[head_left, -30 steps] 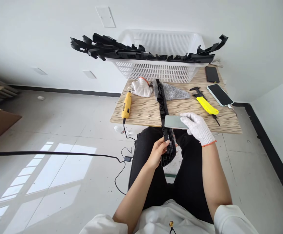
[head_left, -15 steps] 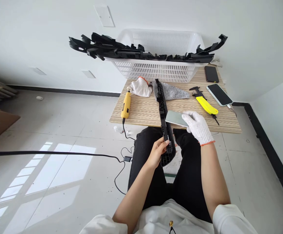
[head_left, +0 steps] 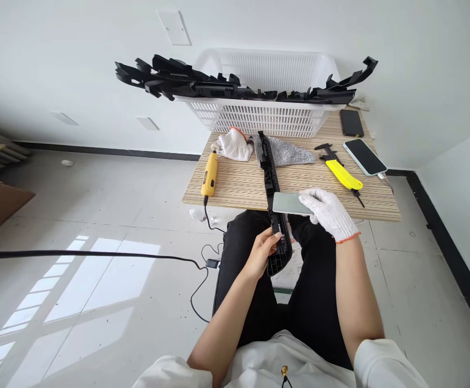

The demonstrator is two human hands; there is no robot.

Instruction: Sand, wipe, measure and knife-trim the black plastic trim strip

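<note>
My bare left hand point(head_left: 262, 250) is closed on the near end of a long black plastic trim piece point(head_left: 270, 175), over my lap. The piece's far end reaches across the table onto a grey cloth point(head_left: 294, 152). My right hand point(head_left: 329, 213), in a white knitted glove with an orange cuff, grips a flat grey-green rectangular pad point(head_left: 289, 203) by its right end. The pad's left end lies across the middle of the trim piece, just beyond the table's front edge. Whether the two touch, I cannot tell.
A white plastic basket point(head_left: 259, 118) stands at the back, with several black trim pieces point(head_left: 202, 89) across it. On the table point(head_left: 239, 186) lie a corded yellow rotary tool point(head_left: 209, 175), a white glove point(head_left: 235, 145), a caliper point(head_left: 329, 151), a yellow-handled tool point(head_left: 344, 175) and two phones point(head_left: 365, 156).
My right hand has moved slightly, turning the pad so that it lies more squarely across the trim piece. My left hand and the trim piece have stayed in place.
</note>
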